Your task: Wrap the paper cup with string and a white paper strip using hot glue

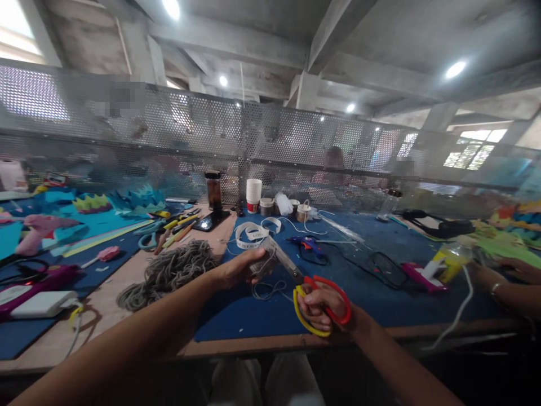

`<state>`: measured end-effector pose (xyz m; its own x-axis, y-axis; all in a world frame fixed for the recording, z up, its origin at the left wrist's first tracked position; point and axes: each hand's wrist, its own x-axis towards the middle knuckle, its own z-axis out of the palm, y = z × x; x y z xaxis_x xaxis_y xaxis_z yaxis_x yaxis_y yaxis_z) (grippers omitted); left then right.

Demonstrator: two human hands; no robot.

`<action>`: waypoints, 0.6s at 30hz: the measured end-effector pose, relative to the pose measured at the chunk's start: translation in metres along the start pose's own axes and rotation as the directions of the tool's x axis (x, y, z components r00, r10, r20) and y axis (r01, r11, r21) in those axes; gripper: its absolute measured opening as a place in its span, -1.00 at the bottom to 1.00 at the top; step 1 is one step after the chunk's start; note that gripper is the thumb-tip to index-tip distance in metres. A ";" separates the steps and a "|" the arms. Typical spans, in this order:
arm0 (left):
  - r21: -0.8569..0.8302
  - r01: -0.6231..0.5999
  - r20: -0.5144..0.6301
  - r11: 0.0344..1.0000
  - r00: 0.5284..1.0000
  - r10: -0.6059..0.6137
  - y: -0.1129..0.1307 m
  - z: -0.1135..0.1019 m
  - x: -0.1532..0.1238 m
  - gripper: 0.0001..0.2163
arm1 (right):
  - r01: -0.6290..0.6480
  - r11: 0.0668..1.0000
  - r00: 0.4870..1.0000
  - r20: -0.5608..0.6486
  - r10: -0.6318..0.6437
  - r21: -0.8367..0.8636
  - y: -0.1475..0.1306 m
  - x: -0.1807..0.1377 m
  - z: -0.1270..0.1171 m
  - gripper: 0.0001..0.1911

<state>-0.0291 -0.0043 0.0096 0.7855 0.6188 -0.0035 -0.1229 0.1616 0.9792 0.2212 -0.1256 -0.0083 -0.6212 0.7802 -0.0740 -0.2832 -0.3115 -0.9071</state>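
My right hand (319, 304) is closed around the handles of scissors (298, 275), one loop red and the other yellow. The blades point up and left and reach the small grey cord-wrapped object (267, 264) in my left hand (236, 269). Its exact kind is blurred and partly covered by my fingers. White printed ribbon (251, 235) lies curled just beyond that hand. Below it, a thin loop of grey cord (270, 290) rests on the blue mat (236, 321). A heap of grey yarn (177, 273) lies to the left of my left hand.
A blue glue gun (306, 245) with a black cable lies beyond the scissors. Paper cups (254, 194), a dark jar (213, 192) and a phone (211, 220) stand or lie farther back. Tools (173, 225) are at left. Another person's arm (513, 293) reaches in at right.
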 end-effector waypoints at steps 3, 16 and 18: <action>0.001 0.005 0.001 1.000 1.000 -0.005 -0.002 -0.002 0.001 -0.52 | -0.022 0.999 0.999 0.041 0.020 0.044 0.001 0.000 -0.003 -0.86; -0.006 0.000 -0.029 1.000 1.000 0.000 -0.005 -0.007 0.004 -0.49 | -0.004 1.000 1.000 0.025 0.004 -0.001 0.000 0.002 -0.002 -0.73; -0.022 -0.001 -0.049 1.000 0.999 0.000 -0.005 -0.009 0.005 -0.50 | 0.038 0.980 0.994 -0.093 -0.057 -0.195 -0.005 -0.005 -0.001 -0.71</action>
<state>-0.0299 0.0046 0.0030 0.7547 0.6559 -0.0133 -0.1375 0.1779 0.9744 0.2262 -0.1274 -0.0039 -0.5333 0.8438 -0.0599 -0.1591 -0.1696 -0.9726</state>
